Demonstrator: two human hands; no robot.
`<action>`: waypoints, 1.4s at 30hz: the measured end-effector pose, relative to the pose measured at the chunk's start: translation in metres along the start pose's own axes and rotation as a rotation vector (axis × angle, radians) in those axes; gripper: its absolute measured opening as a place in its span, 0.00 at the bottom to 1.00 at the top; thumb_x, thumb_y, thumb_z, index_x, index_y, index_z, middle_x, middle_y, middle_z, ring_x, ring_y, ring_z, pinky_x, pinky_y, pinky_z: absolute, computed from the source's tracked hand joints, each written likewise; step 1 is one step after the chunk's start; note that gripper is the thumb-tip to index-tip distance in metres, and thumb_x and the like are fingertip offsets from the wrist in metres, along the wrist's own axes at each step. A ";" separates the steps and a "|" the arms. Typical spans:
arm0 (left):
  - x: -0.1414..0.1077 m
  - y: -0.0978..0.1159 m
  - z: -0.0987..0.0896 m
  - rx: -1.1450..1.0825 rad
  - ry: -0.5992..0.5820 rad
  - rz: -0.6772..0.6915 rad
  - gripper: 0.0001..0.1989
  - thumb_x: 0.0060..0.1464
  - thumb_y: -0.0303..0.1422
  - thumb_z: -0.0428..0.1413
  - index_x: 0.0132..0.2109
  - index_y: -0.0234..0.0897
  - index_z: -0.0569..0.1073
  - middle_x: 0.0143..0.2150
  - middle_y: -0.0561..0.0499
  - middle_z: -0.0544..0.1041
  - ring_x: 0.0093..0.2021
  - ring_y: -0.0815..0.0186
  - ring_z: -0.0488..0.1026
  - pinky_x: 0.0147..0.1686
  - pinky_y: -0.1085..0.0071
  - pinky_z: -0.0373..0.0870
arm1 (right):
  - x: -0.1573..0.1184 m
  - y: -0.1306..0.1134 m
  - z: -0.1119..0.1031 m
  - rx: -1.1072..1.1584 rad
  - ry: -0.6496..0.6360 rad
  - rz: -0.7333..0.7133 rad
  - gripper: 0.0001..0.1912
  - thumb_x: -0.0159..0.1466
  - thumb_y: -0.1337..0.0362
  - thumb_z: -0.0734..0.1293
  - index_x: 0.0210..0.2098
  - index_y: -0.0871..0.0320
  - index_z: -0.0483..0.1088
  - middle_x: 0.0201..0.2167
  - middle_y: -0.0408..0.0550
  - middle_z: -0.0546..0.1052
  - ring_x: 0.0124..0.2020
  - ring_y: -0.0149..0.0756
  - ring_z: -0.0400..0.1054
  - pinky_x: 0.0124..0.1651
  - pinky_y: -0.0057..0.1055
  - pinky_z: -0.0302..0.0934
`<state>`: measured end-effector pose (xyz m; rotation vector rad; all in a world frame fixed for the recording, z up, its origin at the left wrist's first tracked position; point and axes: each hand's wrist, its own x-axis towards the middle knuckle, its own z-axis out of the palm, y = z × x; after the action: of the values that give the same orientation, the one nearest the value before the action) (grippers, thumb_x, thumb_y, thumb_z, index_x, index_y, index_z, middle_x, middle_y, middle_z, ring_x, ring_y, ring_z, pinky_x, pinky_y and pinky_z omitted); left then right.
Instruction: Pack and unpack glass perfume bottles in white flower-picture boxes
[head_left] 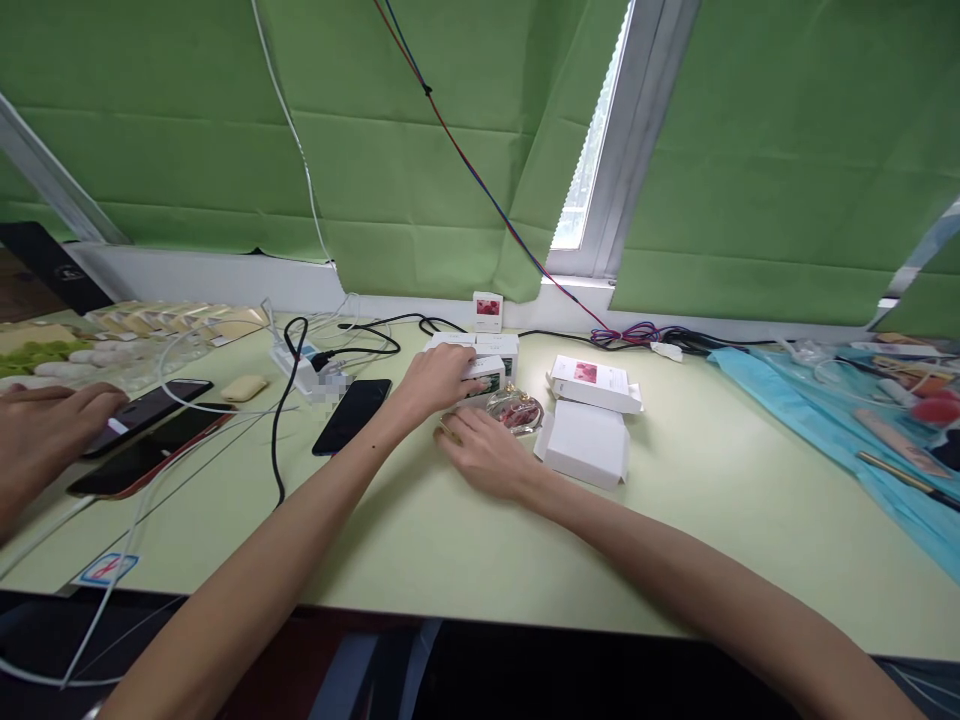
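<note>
left hand (pixel 442 380): from my remote station i see its fingers over the clustered small white boxes (pixel 498 346), perhaps to steady them; i cannot tell whether its grip is closed.
right hand (pixel 486 455): low on the tabletop (pixel 427 545), fingers bent; its grip i cannot tell either.
clear plastic packet (pixel 517 411): just beyond the right hand, glossy, reddish inside, gold-toned edge.
white carton (pixel 586 443): flaps out, beside the packet, apparently leaving hand room.
</note>
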<state>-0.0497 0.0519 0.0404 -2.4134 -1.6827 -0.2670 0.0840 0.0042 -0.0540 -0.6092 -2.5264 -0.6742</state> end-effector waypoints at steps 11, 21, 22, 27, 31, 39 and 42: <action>-0.028 -0.023 -0.013 -0.034 -0.007 -0.098 0.18 0.58 0.44 0.60 0.50 0.37 0.78 0.42 0.45 0.82 0.43 0.53 0.78 0.31 0.67 0.59 | 0.017 -0.011 0.002 -0.041 -0.186 -0.099 0.12 0.69 0.76 0.60 0.40 0.66 0.76 0.39 0.56 0.78 0.44 0.45 0.70 0.55 0.43 0.61; -0.051 -0.050 -0.016 -0.033 0.008 -0.193 0.17 0.56 0.47 0.57 0.43 0.38 0.76 0.37 0.44 0.81 0.39 0.54 0.77 0.29 0.68 0.56 | 0.003 -0.004 -0.004 -0.070 -0.228 -0.017 0.12 0.69 0.75 0.61 0.40 0.68 0.77 0.37 0.59 0.78 0.44 0.46 0.70 0.60 0.46 0.60; -0.054 -0.052 -0.016 -0.036 0.014 -0.201 0.18 0.56 0.47 0.57 0.45 0.38 0.76 0.37 0.45 0.81 0.39 0.54 0.77 0.30 0.68 0.57 | 0.002 -0.003 -0.003 -0.071 -0.230 -0.004 0.12 0.69 0.75 0.61 0.40 0.68 0.77 0.37 0.59 0.78 0.44 0.46 0.70 0.62 0.48 0.59; -0.076 -0.058 -0.020 -0.110 -0.003 -0.221 0.27 0.55 0.49 0.55 0.57 0.41 0.73 0.35 0.46 0.80 0.37 0.54 0.76 0.31 0.68 0.59 | 0.002 -0.007 -0.005 -0.015 -0.135 0.098 0.18 0.74 0.61 0.59 0.46 0.70 0.75 0.42 0.62 0.79 0.51 0.50 0.70 0.69 0.52 0.53; -0.091 -0.060 -0.021 -0.244 -0.013 -0.260 0.29 0.53 0.51 0.56 0.57 0.40 0.74 0.30 0.49 0.78 0.33 0.56 0.75 0.31 0.67 0.61 | 0.006 -0.019 -0.015 0.182 0.010 0.224 0.30 0.75 0.50 0.57 0.61 0.72 0.64 0.59 0.68 0.72 0.63 0.53 0.64 0.71 0.54 0.52; -0.133 -0.045 0.005 -0.900 -0.269 -0.523 0.37 0.49 0.61 0.59 0.57 0.40 0.68 0.23 0.56 0.71 0.20 0.67 0.63 0.19 0.73 0.54 | 0.000 -0.045 -0.030 0.525 -0.106 0.350 0.47 0.69 0.43 0.64 0.71 0.75 0.48 0.68 0.75 0.60 0.69 0.58 0.56 0.68 0.53 0.57; -0.146 -0.037 0.011 -1.035 -0.415 -0.530 0.34 0.52 0.62 0.57 0.52 0.39 0.69 0.18 0.59 0.65 0.17 0.69 0.58 0.17 0.75 0.49 | -0.012 -0.044 -0.035 0.547 -0.127 0.286 0.42 0.70 0.48 0.65 0.70 0.74 0.51 0.66 0.72 0.63 0.66 0.56 0.59 0.67 0.52 0.59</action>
<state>-0.1331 -0.0647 -0.0056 -2.6738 -2.9201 -0.9755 0.0821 -0.0529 -0.0486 -0.7980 -2.5032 0.1618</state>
